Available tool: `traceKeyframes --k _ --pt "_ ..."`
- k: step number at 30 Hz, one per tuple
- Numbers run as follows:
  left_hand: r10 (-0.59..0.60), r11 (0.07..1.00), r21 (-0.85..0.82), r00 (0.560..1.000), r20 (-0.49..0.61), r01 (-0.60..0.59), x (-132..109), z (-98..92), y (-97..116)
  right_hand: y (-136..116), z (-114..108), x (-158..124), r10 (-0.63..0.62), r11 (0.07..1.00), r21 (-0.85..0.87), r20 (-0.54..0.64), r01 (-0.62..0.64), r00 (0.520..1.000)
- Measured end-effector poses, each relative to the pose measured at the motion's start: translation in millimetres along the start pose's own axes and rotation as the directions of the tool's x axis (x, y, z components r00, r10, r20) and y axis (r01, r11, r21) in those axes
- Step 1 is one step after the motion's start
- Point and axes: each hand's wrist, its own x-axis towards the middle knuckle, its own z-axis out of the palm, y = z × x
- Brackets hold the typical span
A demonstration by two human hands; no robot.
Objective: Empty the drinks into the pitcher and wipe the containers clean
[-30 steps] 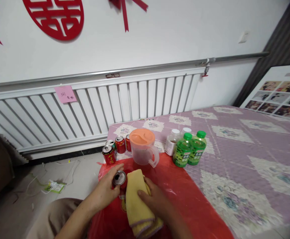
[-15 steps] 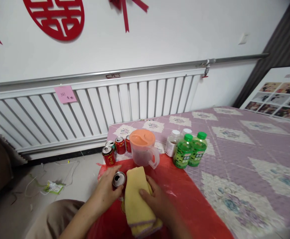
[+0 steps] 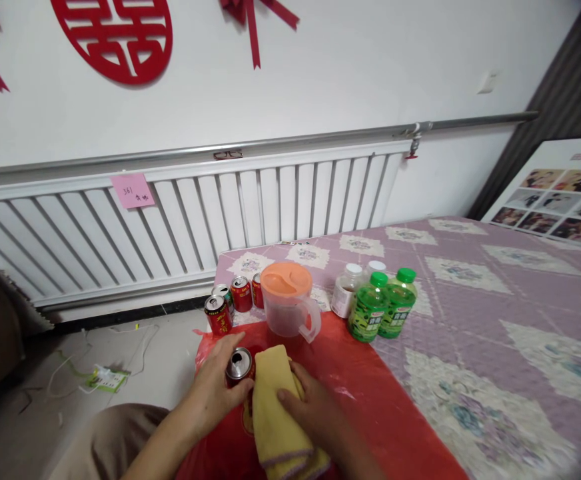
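An opened drink can (image 3: 239, 363) stands upright near the left side of a red plastic sheet (image 3: 365, 407). My left hand (image 3: 216, 383) wraps around this can, its thumb at the front and fingers on the far left side. In my right hand (image 3: 306, 403) is a folded yellow cloth (image 3: 276, 420), gripped with the thumb on top; the fingers beneath are partly hidden. The cloth's upper edge lies close beside the can. Just beyond both hands sits a clear plastic pitcher (image 3: 285, 317) with an orange lid.
Several cans, including a red can (image 3: 218, 315), stand left of the pitcher. To its right are green-capped bottles (image 3: 368, 310) and white-capped bottles (image 3: 343, 293). A quilted floral cover (image 3: 450, 293) spreads right. Behind runs a white radiator (image 3: 250, 207).
The cloth in my right hand has dropped slightly toward me and tilted a little. My left hand stays around the can. The camera view has shifted slightly.
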Motion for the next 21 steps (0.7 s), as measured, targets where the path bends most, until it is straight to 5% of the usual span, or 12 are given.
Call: traceKeyframes --k 3,10,21 --pt "-0.043 0.996 0.073 0.996 -0.072 0.048 0 4.1 -4 0 0 0 -0.005 0.999 0.044 -0.005 0.005 1.000" --pt "0.032 0.999 0.032 0.999 0.005 -0.032 1 4.6 -5 -7 0 -3 -0.011 0.966 0.258 0.031 0.003 0.999" --pt "-0.026 0.997 -0.070 0.988 0.150 0.037 0 -5.6 7 2 1 0 -0.006 0.999 0.037 0.006 0.005 1.000"
